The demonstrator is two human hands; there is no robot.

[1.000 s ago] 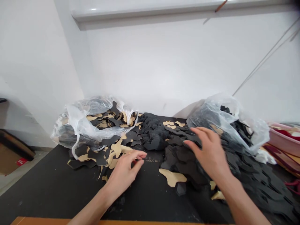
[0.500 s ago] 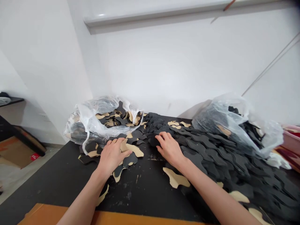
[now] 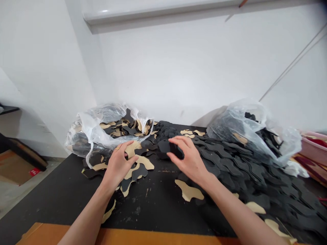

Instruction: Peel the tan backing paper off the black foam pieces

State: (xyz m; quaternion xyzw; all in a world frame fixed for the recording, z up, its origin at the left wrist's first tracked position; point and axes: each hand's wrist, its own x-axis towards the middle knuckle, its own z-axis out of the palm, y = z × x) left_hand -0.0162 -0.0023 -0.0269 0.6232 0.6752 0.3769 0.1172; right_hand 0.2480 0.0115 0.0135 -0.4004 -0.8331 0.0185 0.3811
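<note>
My left hand [image 3: 119, 166] is over the left pile, its thumb and fingers apart. Just beyond its fingertips lies a tan, wavy-edged cutout [image 3: 133, 148], with another tan cutout [image 3: 145, 162] and several dark ones close by. Between the thumb and fingers of my right hand [image 3: 190, 158] is a smooth black cutout [image 3: 165, 147]; part of it is hidden by the hand. Below that hand, a single tan cutout [image 3: 189, 191] lies flat on the black table [image 3: 153, 211].
At back left, an open clear plastic bag [image 3: 95, 131] spills black and tan cutouts. Overlapping black cutouts [image 3: 237, 163] cover the right side. Another plastic bag [image 3: 230, 126] stands behind them, near a pink basket [image 3: 315, 146]. An orange-brown sheet [image 3: 133, 236] lies along the front edge.
My right hand has spread its thumb and fingers wider around the black cutout. My left hand's fingers have lifted and parted from the thumb. The view has shifted slightly.
</note>
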